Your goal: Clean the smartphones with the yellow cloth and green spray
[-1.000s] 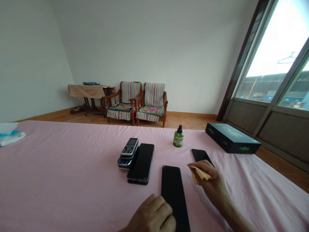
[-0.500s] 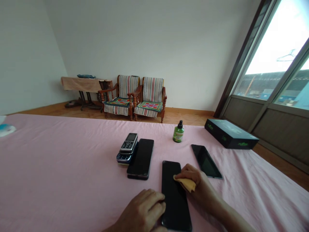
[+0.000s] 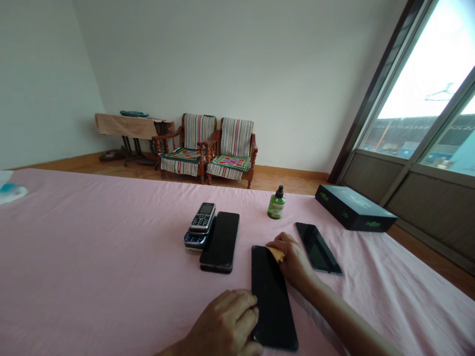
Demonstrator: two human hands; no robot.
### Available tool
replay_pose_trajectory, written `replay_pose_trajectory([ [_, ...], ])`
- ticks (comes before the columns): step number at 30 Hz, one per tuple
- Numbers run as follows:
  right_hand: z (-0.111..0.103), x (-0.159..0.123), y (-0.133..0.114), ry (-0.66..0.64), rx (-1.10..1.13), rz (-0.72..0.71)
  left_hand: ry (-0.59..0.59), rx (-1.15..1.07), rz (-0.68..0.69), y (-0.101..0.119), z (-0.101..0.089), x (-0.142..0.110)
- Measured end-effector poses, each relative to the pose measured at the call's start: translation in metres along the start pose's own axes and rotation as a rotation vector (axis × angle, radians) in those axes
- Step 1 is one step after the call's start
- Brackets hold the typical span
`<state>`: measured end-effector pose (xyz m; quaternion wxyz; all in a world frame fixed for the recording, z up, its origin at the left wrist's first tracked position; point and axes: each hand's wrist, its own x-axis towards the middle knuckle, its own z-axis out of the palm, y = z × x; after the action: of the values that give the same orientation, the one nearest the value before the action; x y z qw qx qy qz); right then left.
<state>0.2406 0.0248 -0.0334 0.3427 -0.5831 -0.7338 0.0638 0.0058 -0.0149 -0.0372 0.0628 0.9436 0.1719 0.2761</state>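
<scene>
A black smartphone (image 3: pixel 272 296) lies face up on the pink sheet (image 3: pixel 92 257), close in front of me. My left hand (image 3: pixel 222 321) grips its left edge near the lower end. My right hand (image 3: pixel 293 259) is at the phone's upper right corner, pinching a yellow cloth (image 3: pixel 275 253) against the glass, with most of the cloth hidden under the fingers. To the right of that hand lies a second smartphone (image 3: pixel 318 247). Left of the held phone sits a third smartphone (image 3: pixel 220 241), next to a keypad phone (image 3: pixel 202 217) stacked on another small phone (image 3: pixel 195 240).
A green spray bottle (image 3: pixel 276 203) stands beyond the phones, and a black box (image 3: pixel 354 207) lies at the sheet's far right corner. A tissue pack (image 3: pixel 9 193) lies at the left edge. Two wooden armchairs (image 3: pixel 217 151) stand on the floor beyond the bed.
My right hand has moved up the phone toward its top end, with the cloth now mostly under my fingers. My left hand still holds the phone's edge.
</scene>
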Motion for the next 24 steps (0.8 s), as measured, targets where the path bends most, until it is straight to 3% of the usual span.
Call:
replay_pose_trajectory([
  [9,-0.001,-0.019,-0.016,-0.051,-0.002,-0.068,0.052,0.005,0.045,-0.002,0.005,-0.002],
  [13,-0.001,-0.027,-0.03,-0.122,0.172,-0.062,0.053,0.012,0.041,-0.003,0.007,-0.001],
  [15,0.001,-0.021,-0.032,-0.123,0.244,-0.03,0.049,0.02,0.044,-0.003,0.008,-0.001],
  [19,0.011,0.001,-0.021,-0.001,0.178,0.025,0.01,0.045,0.052,-0.004,0.006,-0.001],
  [24,0.019,0.011,-0.01,-0.027,0.134,-0.02,-0.072,0.062,0.04,-0.002,0.001,0.001],
])
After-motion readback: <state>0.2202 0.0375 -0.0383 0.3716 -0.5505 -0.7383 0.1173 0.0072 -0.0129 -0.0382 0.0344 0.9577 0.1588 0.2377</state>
